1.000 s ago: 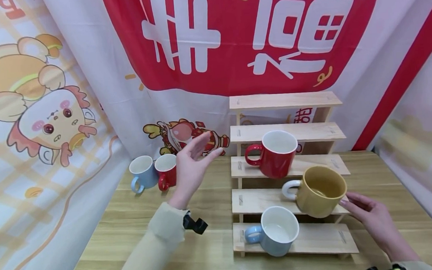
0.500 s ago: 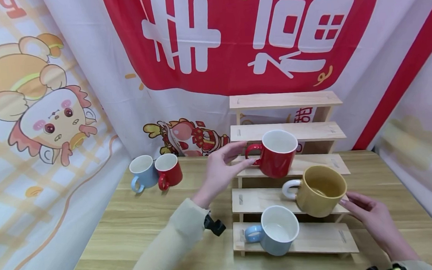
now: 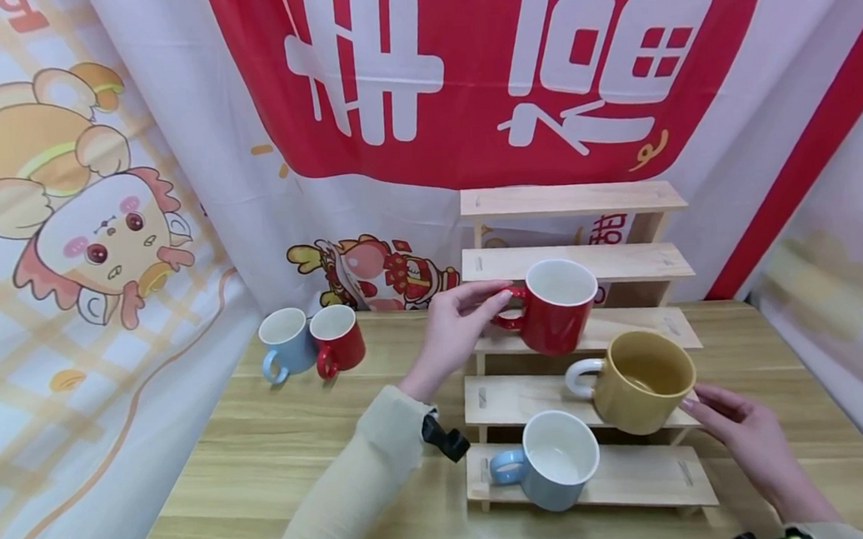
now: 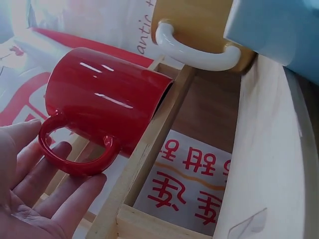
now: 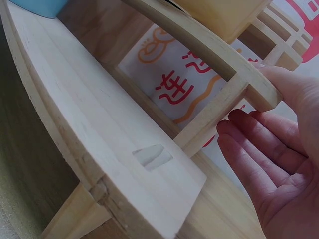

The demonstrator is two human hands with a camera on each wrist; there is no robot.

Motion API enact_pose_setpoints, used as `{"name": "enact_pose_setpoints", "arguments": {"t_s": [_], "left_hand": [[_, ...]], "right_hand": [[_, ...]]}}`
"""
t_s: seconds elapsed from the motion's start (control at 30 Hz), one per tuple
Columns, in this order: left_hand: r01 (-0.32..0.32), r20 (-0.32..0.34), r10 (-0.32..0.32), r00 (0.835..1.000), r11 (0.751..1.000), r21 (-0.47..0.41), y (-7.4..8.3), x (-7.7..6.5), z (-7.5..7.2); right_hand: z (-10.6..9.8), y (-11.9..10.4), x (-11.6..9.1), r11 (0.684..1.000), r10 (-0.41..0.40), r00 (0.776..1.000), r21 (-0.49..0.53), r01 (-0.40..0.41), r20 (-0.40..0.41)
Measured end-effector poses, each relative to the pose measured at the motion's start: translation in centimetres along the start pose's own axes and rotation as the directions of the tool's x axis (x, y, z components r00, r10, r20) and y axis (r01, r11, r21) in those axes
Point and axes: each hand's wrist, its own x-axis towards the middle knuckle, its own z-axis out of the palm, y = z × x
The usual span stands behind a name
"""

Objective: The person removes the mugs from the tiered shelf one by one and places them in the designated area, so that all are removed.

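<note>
My left hand [image 3: 459, 322] pinches the handle of a large red mug [image 3: 557, 317], its thumb on the handle and fingers behind it. In the left wrist view, the mug's handle [image 4: 79, 167] sits between thumb and fingers. That mug stands upright on the middle tier of a wooden step shelf [image 3: 573, 201]. My right hand [image 3: 752, 443] holds the right end of the tier below, beside a yellow mug [image 3: 642, 384] with a white handle. Seen from the right wrist, the plank end [image 5: 269, 97] lies between thumb and curled fingers. A light blue mug [image 3: 558, 461] stands on the lowest tier.
A small blue mug [image 3: 288, 342] and a small red mug [image 3: 339, 339] stand side by side at the back left of the wooden table [image 3: 266, 481]. The top two tiers bear no mugs. Printed cloth [image 3: 396, 197] hangs behind and at both sides.
My left hand has moved right, from the air near the small mugs to the large red mug's handle, and closed on it. The right hand stays at the shelf end.
</note>
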Motion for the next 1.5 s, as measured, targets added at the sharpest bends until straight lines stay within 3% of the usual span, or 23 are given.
{"name": "enact_pose_setpoints", "arguments": {"t_s": [0.17, 0.47, 0.97, 1.27, 1.5], "left_hand": [[0.045, 0.02, -0.045, 0.999, 0.999, -0.03, -0.3, 0.4, 0.0], [0.085, 0.014, -0.085, 0.996, 0.996, -0.003, -0.3, 0.6, 0.4], [0.092, -0.023, -0.094, 0.995, 0.994, -0.051, -0.3, 0.7, 1.1], [0.049, -0.051, -0.054, 0.997, 0.995, -0.085, -0.1, -0.3, 0.5], [-0.004, -0.107, -0.009, 0.994, 0.993, -0.12, 0.6, -1.7, -1.3]], "right_hand": [[0.0, 0.0, 0.0, 1.0, 0.003, 1.0, -0.004, -0.003, 0.001], [0.1, -0.2, -0.1, 0.998, 0.01, 1.0, 0.064, -0.01, 0.009], [-0.1, 0.0, 0.0, 0.999, 0.006, 1.0, 0.052, -0.007, 0.02], [-0.2, -0.2, 0.1, 0.999, -0.006, 1.0, 0.049, 0.005, 0.018], [0.0, -0.2, -0.1, 0.999, -0.01, 1.0, 0.054, 0.009, 0.009]]}}
